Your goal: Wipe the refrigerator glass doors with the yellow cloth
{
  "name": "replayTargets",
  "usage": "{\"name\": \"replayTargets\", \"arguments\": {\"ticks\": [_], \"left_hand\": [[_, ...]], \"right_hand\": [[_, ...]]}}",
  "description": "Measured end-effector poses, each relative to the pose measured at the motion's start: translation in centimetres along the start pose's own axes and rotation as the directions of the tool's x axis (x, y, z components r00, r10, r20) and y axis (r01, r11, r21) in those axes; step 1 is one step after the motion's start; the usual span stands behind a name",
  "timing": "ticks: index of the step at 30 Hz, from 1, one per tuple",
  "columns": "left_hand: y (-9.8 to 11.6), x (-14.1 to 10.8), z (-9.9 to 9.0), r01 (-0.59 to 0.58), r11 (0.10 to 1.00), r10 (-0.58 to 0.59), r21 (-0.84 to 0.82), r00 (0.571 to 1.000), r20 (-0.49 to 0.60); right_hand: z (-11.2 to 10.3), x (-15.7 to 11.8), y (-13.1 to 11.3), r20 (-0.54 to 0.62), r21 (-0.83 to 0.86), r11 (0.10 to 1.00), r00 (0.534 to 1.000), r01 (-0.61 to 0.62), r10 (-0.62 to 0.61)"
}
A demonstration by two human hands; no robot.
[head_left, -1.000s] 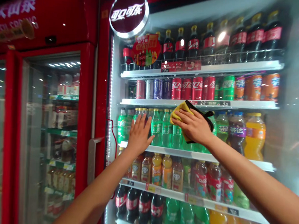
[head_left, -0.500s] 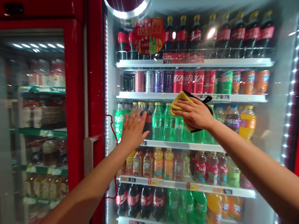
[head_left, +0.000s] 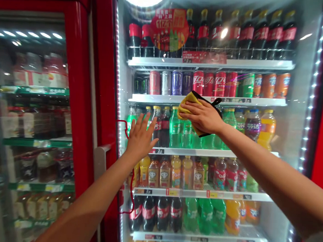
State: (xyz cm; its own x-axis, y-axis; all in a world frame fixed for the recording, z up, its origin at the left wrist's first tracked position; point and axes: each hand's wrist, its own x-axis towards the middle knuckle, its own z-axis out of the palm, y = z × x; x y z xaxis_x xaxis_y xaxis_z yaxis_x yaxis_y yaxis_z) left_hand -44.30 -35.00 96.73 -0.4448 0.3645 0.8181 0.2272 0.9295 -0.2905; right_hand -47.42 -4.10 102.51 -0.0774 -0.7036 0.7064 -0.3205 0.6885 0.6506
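Note:
A glass door (head_left: 301, 118) of a lit drinks fridge stands in front of me. My left hand (head_left: 141, 136) is held up at the glass on the left side, fingers spread, with nothing in it; whether the palm touches cannot be told. Farther right, my right hand (head_left: 201, 114) presses a yellow cleaning cloth (head_left: 188, 102) with black edging and a small loop towards the glass. Behind the cloth show drink cans (head_left: 198, 83) and green soda bottles (head_left: 174, 129). Part of the cloth is hidden under my fingers.
A grey door handle (head_left: 100, 161) is at the fridge's left edge. A round red sticker (head_left: 169, 30) is high on the glass. To the left, another red-framed fridge (head_left: 76, 75) holds packaged drinks. Cola bottles (head_left: 261, 34) line the top shelf.
My right hand and the cloth have moved slightly left across the glass, relative to the shelves behind. The left hand keeps its spread pose. The camera view has shifted a little.

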Motion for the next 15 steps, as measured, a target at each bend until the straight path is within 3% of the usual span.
{"name": "replayTargets", "arguments": {"ticks": [2,5,9,12,14,15], "left_hand": [[-0.9,-0.4,0.1,-0.005,1.000,0.005,-0.005,1.000,-0.004],[-2.0,-0.8,0.3,-0.003,1.000,0.002,-0.013,1.000,-0.023],[-2.5,-0.9,0.4,0.018,1.000,-0.019,-0.026,0.999,-0.036],[-2.7,-1.2,0.2,0.034,0.999,-0.034,-0.010,0.999,-0.032],[-3.2,-1.7,0.0,0.040,0.999,-0.040,0.006,0.999,-0.022],[-3.6,-2.0,0.0,0.041,0.999,-0.040,0.013,0.999,-0.017]], "right_hand": [[-0.7,-0.3,1.6,0.005,-0.006,1.000,1.000,-0.026,0.026],[-0.4,2.5,2.4,-0.102,0.007,0.980,0.974,-0.201,0.201],[2.0,7.9,-1.6,-0.215,0.067,0.919,0.894,-0.388,0.393],[3.1,8.7,-4.9,-0.172,0.092,0.960,0.946,-0.263,0.276],[2.8,7.6,-5.3,-0.094,0.113,0.993,0.994,-0.039,0.050],[2.4,6.9,-4.8,-0.054,0.127,0.989,0.996,0.078,-0.072]]}}
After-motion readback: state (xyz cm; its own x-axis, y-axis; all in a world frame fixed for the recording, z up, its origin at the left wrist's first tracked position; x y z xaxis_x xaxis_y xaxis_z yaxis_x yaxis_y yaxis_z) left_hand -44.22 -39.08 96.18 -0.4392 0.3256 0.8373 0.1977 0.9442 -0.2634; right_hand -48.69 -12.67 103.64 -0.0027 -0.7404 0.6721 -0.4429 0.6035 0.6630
